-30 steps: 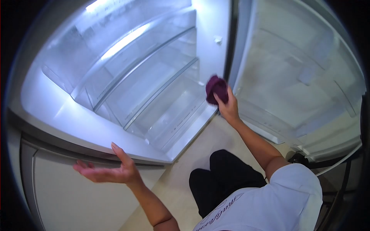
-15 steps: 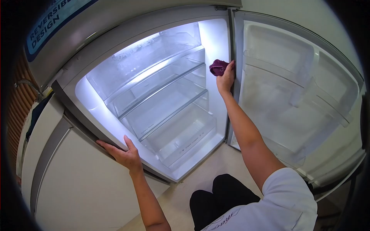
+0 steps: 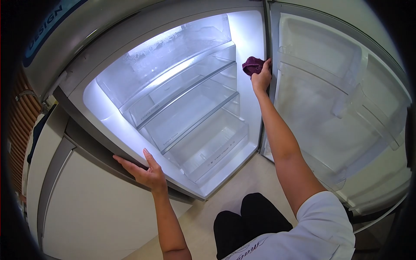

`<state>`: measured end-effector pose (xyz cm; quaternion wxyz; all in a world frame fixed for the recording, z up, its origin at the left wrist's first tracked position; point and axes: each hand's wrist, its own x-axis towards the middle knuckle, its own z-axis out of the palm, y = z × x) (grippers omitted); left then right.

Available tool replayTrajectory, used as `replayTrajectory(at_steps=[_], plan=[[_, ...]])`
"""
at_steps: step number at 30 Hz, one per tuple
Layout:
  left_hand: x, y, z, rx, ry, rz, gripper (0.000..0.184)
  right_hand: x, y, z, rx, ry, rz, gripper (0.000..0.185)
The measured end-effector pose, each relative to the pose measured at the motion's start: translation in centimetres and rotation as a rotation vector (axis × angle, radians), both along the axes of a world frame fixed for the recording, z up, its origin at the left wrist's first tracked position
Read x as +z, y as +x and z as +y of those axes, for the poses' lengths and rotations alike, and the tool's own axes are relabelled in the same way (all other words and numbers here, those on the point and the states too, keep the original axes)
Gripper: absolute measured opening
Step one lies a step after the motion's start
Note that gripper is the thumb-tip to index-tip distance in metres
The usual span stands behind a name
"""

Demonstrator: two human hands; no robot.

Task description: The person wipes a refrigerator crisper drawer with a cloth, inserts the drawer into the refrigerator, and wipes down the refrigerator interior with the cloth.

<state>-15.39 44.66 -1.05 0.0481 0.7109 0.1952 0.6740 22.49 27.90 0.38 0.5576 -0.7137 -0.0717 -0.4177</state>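
Observation:
A lit fridge (image 3: 97, 102) stands with its door (image 3: 320, 91) swung out to the right. My right hand (image 3: 261, 79) grips a dark purple cloth (image 3: 253, 66) at the fridge's right front edge, beside the hinge side of the door. Part of the cloth bunches out over the inner side wall. My left hand (image 3: 151, 174) rests on the lower left edge of the fridge opening, thumb and fingers spread, holding nothing. Inside are glass shelves (image 3: 195, 91) and a clear drawer (image 3: 221, 158) at the bottom, with frost-like patches near the top.
Clear plastic racks (image 3: 312, 76) line the door's inside. A white cabinet front (image 3: 99, 195) stands left of the fridge. A white cable (image 3: 383, 214) hangs at the lower right. My knees in black trousers (image 3: 247, 219) are on the pale floor below.
The camera view has shifted slightly, so the fridge sits a little differently in frame. My right hand with the cloth stays at the right edge; my left hand keeps its place on the left edge.

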Motion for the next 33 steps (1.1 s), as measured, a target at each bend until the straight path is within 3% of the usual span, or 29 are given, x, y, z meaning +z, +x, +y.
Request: replayTrajectory(at_steps=[4, 6, 8, 10, 12, 15, 23, 30, 32, 33], plan=[[0.0, 0.4, -0.3, 0.091, 0.001, -0.008, 0.073, -1.9, -1.3, 1.9, -0.055, 0.006, -0.209, 0.069], [-0.2, 0.4, -0.2, 0.069, -0.009, -0.034, 0.072, 0.2, -5.2, 2.9, 0.297, -0.077, -0.445, 0.063], [0.1, 0.3, -0.5, 0.028, -0.075, -0.034, 0.072, 2.1, -5.8, 5.7, 0.459, -0.363, -0.362, 0.053], [0.4, 0.4, -1.0, 0.031, -0.11, -0.037, 0.072, 5.1, -4.2, 9.5, 0.626, -0.895, 0.046, 0.036], [0.1, 0.8, -0.8, -0.038, -0.155, -0.104, 0.071, 6.9, -2.5, 12.8, 0.599, -0.977, 0.053, 0.029], [-0.5, 0.8, -0.1, -0.013, -0.13, -0.097, 0.071, 7.5, 1.7, 18.1, 0.792, -1.045, -0.262, 0.028], [-0.7, 1.1, 0.2, 0.051, -0.147, -0.076, 0.074, 7.6, 6.9, 20.2, 0.535, -1.232, -0.236, 0.031], [-1.1, 0.9, 0.3, 0.084, -0.129, -0.081, 0.074, 7.0, 5.6, 14.6, 0.402, -1.248, -0.233, 0.034], [-1.0, 0.7, 0.3, 0.233, -0.062, -0.009, 0.075, 7.0, 3.9, 12.3, 0.349, -1.194, -0.238, 0.038], [-1.2, 0.7, 0.3, 0.256, -0.031, -0.002, 0.074, 8.3, 2.3, 11.1, 0.341, -1.304, 0.023, 0.04]])
